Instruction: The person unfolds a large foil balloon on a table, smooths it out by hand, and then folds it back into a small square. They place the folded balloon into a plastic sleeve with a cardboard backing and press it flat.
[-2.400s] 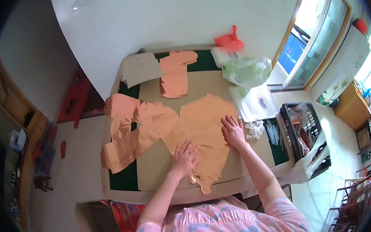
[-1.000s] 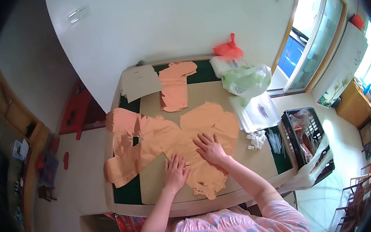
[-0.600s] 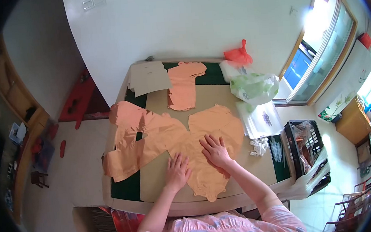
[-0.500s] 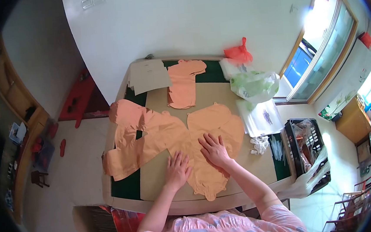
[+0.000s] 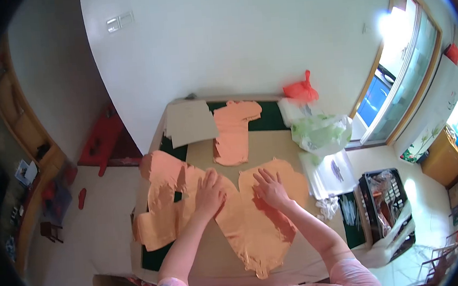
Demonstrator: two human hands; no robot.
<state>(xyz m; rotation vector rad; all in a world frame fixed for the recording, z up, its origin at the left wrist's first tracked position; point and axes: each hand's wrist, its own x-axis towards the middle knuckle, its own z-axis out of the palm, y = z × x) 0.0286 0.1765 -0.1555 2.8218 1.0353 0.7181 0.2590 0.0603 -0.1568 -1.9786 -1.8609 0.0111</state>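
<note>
At the far left, a small dark stool [image 5: 51, 231] stands on the floor near a red slipper [image 5: 82, 198]. On the green-topped desk [image 5: 272, 119], orange cloth pieces [image 5: 158, 229] lie overlapping along the left side, creased and shadowed. Behind them is a stack of grey sheets [image 5: 190, 124], its right edge beside the folded orange garment [image 5: 231, 140]. In front of that garment, the left hand [image 5: 210, 194] presses down on the orange cloth, its fingers extended and fairly close together; whether they pinch any of it I cannot tell. The spread orange garment [image 5: 245, 236] lies at the centre over a tan board [image 5: 283, 145], narrowing toward the near edge of the desk. The right hand [image 5: 271, 190] rests palm down on its upper part, fingers spread and gripping nothing visible. To the right, from back to front, are a red bag [image 5: 301, 90], a green-and-white plastic bag [image 5: 322, 134], clear plastic sleeves [image 5: 333, 178] and a crumpled white bundle [image 5: 327, 208]. Thin clear strips [image 5: 350, 210] lie beside the bundle, and a black crate [image 5: 374, 223] of wrapped items stands just beyond the right edge.
</note>
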